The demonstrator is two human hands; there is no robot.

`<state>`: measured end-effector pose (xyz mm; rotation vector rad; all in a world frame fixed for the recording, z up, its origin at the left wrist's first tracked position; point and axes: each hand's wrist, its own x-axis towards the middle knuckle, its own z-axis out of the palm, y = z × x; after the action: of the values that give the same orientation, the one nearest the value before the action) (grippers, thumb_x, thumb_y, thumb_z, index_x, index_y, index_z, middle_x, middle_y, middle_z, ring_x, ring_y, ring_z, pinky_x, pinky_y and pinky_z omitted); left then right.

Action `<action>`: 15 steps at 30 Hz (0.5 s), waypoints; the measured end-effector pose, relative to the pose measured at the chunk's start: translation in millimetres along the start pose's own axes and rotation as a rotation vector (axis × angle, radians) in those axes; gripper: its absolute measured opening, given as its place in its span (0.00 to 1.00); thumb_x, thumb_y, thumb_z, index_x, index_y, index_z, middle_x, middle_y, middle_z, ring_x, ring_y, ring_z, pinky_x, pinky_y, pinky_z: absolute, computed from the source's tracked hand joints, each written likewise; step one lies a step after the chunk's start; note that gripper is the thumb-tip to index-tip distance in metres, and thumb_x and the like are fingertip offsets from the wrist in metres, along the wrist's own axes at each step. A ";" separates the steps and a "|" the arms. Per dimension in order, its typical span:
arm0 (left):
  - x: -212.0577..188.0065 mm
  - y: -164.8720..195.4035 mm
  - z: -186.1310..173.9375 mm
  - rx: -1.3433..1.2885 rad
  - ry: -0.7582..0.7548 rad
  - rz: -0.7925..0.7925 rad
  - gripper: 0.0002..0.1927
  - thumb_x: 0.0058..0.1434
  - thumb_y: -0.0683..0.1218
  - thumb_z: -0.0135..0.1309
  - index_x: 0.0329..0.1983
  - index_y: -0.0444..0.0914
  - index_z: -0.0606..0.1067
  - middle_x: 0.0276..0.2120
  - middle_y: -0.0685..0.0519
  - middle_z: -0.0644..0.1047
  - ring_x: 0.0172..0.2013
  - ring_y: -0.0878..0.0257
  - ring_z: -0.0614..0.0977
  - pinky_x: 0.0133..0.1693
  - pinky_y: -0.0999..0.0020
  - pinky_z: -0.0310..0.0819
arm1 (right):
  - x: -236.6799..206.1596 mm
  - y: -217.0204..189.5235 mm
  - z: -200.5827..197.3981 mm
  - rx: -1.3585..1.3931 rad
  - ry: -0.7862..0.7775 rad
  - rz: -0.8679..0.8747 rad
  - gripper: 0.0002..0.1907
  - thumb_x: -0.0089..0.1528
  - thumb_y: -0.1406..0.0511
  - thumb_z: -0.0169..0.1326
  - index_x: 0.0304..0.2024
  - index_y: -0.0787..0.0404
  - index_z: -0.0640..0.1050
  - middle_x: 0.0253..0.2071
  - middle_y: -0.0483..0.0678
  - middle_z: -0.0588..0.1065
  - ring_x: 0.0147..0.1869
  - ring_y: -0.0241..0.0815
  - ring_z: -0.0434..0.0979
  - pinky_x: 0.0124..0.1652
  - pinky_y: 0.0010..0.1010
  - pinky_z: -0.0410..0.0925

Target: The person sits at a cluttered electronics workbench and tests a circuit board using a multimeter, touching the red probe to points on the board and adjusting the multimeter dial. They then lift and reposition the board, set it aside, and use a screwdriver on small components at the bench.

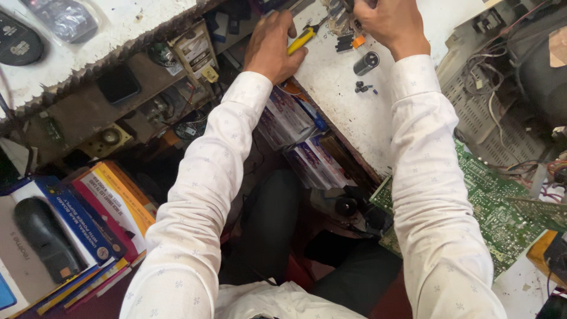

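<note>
My left hand (270, 48) rests on the edge of a white worktop (348, 112) and grips a yellow-handled screwdriver (302, 39), its tip aimed toward a small dark part at the top edge. Over that part my right hand (390, 22) is closed, pinching it; most of the part is hidden. A black cylindrical capacitor (366, 63) lies just below my right hand, with an orange bit (358, 42) and small black pieces (361, 87) beside it. Both sleeves are white.
A green circuit board (496, 207) lies at the right by a grey vented casing (490, 112) with loose wires. Shelves under the worktop hold boxes (301, 142). At lower left are stacked boxes (100, 207) and a black mouse (42, 236). Remotes in plastic (62, 18) lie top left.
</note>
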<state>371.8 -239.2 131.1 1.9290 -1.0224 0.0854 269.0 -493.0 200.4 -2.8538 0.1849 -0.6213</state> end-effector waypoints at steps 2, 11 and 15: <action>0.6 2.0 -1.4 -0.001 0.001 0.001 0.21 0.53 0.49 0.70 0.39 0.37 0.70 0.41 0.43 0.74 0.49 0.42 0.75 0.50 0.49 0.69 | 0.1 -1.1 -1.6 0.008 -0.002 0.043 0.12 0.68 0.63 0.56 0.35 0.66 0.76 0.27 0.54 0.74 0.27 0.52 0.74 0.31 0.40 0.66; 0.7 6.6 -6.2 -0.031 -0.023 -0.028 0.21 0.53 0.48 0.69 0.39 0.36 0.70 0.42 0.43 0.74 0.50 0.41 0.75 0.50 0.50 0.69 | -0.5 -8.3 1.2 0.328 0.126 -0.015 0.11 0.68 0.64 0.56 0.41 0.67 0.80 0.33 0.52 0.81 0.33 0.42 0.80 0.34 0.33 0.70; 1.8 4.4 -4.8 -0.015 0.006 0.033 0.21 0.53 0.48 0.70 0.40 0.36 0.70 0.42 0.42 0.74 0.50 0.41 0.74 0.49 0.49 0.69 | -0.9 3.8 13.1 0.229 0.065 0.127 0.15 0.69 0.60 0.59 0.38 0.68 0.78 0.28 0.55 0.78 0.29 0.47 0.77 0.32 0.37 0.68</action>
<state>371.5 -237.8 137.7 1.8979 -1.0478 0.1022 273.5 -494.1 187.5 -2.5819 0.2838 -0.6630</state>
